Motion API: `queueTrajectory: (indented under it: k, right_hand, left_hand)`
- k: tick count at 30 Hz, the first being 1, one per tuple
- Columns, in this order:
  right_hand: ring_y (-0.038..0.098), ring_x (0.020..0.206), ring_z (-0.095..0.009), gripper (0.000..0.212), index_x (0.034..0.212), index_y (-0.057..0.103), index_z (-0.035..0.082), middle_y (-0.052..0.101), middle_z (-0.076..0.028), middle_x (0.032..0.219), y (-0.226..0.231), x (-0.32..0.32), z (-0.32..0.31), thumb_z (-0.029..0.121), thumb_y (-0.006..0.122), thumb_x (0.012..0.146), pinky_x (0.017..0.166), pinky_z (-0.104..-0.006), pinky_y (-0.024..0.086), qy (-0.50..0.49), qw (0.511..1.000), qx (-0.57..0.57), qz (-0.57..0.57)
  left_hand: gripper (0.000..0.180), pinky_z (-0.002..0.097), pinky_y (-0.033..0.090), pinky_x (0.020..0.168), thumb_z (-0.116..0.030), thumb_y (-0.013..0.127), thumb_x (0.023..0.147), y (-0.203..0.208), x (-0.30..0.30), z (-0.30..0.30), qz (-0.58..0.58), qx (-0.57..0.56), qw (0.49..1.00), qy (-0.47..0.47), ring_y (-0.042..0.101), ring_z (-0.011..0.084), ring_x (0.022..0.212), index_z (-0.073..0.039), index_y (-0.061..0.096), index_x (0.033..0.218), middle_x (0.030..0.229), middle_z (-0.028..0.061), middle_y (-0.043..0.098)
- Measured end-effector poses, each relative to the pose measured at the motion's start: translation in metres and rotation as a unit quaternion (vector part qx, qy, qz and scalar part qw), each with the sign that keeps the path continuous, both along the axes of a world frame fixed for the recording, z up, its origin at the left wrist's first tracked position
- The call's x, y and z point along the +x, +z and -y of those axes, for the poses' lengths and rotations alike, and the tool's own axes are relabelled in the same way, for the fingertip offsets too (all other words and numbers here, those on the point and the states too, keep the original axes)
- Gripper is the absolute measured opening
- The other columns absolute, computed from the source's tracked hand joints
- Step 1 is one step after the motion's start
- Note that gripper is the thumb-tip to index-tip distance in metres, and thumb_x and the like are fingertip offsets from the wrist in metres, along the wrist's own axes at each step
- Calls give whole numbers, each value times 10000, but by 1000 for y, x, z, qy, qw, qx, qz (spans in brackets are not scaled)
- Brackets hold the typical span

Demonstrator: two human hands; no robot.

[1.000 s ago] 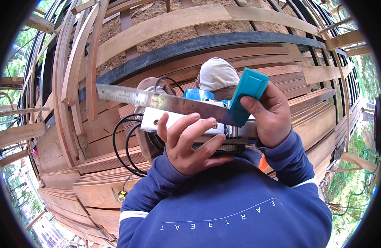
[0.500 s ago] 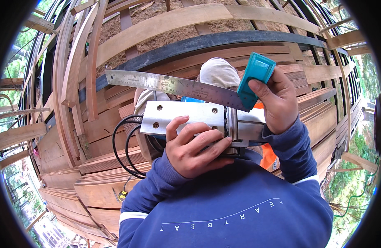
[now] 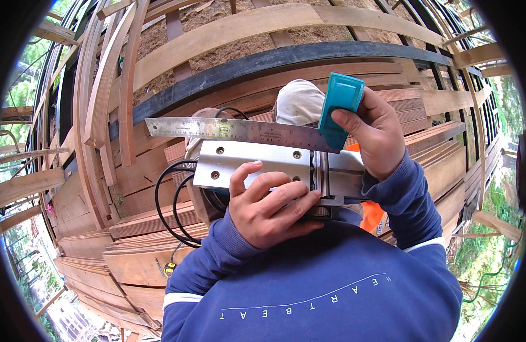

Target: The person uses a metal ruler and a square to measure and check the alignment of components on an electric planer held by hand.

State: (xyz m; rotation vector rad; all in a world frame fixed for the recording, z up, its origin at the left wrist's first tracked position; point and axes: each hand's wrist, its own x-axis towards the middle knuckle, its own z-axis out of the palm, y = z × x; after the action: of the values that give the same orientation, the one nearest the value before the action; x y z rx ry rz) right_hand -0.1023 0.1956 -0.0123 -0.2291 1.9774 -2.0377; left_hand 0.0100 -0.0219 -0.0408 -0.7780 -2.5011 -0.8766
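An electric planer [image 3: 253,161] lies upside down across my lap, its silver sole plates and the cutter gap facing up. My left hand [image 3: 271,204] grips its near side, fingers spread over the sole plate beside the gap. In my right hand [image 3: 374,134] is a try square, its teal handle [image 3: 342,100] pinched between thumb and fingers. The square's steel blade [image 3: 234,130] reaches left along the far edge of the planer. Whether blade and planer touch, I cannot tell.
Black cables [image 3: 174,199] loop out left of the planer. Stacked timber boards [image 3: 137,256] lie around me, with a yellow tape measure [image 3: 169,268] at lower left. Upright battens [image 3: 103,85] stand at the left. An orange item [image 3: 372,215] sits by my right forearm.
My right hand has shifted slightly left and turned the square. The blade's left end has dropped toward the planer, and the handle stands more upright. My left hand has stayed in place.
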Motion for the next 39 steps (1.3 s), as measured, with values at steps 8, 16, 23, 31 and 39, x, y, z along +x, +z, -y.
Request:
queueTrajectory:
  k: [8,16,23,31,39]
  right_hand:
    - [684,1018,-138,279,1271,624,-21,730,-95,1133,-5,-5,2,49,671,1005,894,-290,576,15,1000,8,12]
    - [684,1007,-137,276,1268,628,-12,733,-99,1126,-11,-9,5,54,672,1004,887,-291,577,21,1000,8,15]
    - [684,1004,-135,281,1269,631,-11,735,-97,1122,-14,-9,5,63,680,1002,886,-288,575,26,999,5,17]
    - [684,1013,-135,302,1287,626,-10,734,-93,1136,-16,-7,7,57,684,999,889,-291,576,22,1000,-2,17]
    - [681,1011,-129,293,1283,625,-14,732,-92,1133,-14,-8,9,46,677,1001,875,-289,586,28,999,3,25]
  left_hand:
    - [496,475,306,1131,-493,877,660,2,1,0,8,-5,1000,-2,626,115,935,-237,803,1078,1020,-94,662]
    - [503,521,269,1189,-478,884,644,2,0,0,21,0,1000,-8,632,115,937,-222,810,1071,1019,-89,675]
    - [516,539,252,1210,-475,892,628,0,1,0,22,9,1000,-12,631,110,931,-217,814,1068,1017,-91,681]
    - [510,541,245,1217,-478,894,625,-1,3,-1,18,4,1000,-4,629,108,931,-221,815,1058,1015,-98,680]
    - [513,550,244,1217,-481,896,617,1,3,-1,22,0,1000,-2,630,108,931,-219,817,1050,1012,-99,679]
